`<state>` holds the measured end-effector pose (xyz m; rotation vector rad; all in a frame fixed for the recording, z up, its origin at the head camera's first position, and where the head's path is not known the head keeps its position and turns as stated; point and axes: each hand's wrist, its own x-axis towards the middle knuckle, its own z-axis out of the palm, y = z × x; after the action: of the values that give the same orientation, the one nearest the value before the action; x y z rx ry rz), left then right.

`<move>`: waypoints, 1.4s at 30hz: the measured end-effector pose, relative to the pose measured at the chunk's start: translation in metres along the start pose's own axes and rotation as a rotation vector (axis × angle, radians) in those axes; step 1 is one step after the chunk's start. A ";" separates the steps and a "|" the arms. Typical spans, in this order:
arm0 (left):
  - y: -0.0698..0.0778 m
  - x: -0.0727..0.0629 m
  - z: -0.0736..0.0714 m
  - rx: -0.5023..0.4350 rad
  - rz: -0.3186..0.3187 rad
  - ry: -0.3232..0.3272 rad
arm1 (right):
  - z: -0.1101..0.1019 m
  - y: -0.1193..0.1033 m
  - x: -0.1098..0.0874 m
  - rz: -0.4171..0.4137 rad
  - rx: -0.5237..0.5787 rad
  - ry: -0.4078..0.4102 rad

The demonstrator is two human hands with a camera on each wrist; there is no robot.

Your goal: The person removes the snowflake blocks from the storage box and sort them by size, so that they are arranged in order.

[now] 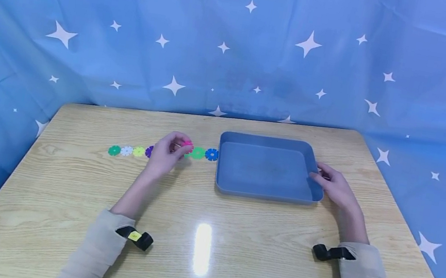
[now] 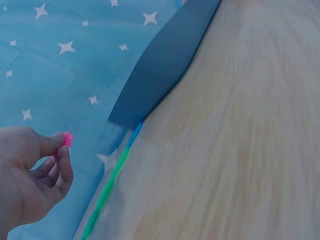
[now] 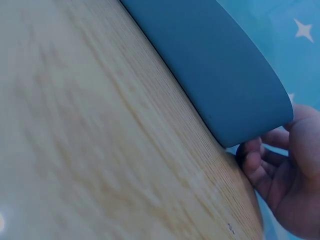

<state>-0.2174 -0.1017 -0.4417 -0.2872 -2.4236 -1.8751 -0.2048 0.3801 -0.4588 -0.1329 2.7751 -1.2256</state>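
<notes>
Between thumb and fingertips, my left hand [image 1: 164,153] pinches a pink notched plastic disc [image 1: 188,145], held just above a row of similar flat discs. That row runs from a dark green disc [image 1: 114,150] through a white disc [image 1: 126,150], a yellow-green disc [image 1: 139,151] and a purple disc [image 1: 149,151]. Beyond my hand it continues with a light green disc [image 1: 198,153] and a blue disc [image 1: 211,154] beside the tray's left wall. My hand hides the row's middle. At the right end of the blue tray [image 1: 267,163], my right hand [image 1: 335,186] grips the wall, thumb over the rim.
The tray holds nothing and stands on a wooden table [image 1: 257,253]. Behind the table hangs a blue cloth [image 1: 233,77] with white stars. Each sleeve carries a black wrist camera, the left one [image 1: 139,239] and the right one [image 1: 325,252].
</notes>
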 end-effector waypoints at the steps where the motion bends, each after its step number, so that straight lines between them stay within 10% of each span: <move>1: -0.003 -0.001 -0.005 0.011 0.007 0.004 | 0.000 0.000 0.000 -0.002 0.000 0.000; 19: -0.036 -0.022 -0.102 0.148 -0.131 0.208 | 0.000 -0.003 0.000 0.008 0.021 -0.030; 42: -0.052 -0.036 -0.174 0.192 -0.348 0.352 | -0.005 -0.015 -0.003 0.038 0.023 -0.043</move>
<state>-0.2029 -0.2855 -0.4524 0.4636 -2.4882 -1.6071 -0.2016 0.3743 -0.4444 -0.1028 2.7129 -1.2299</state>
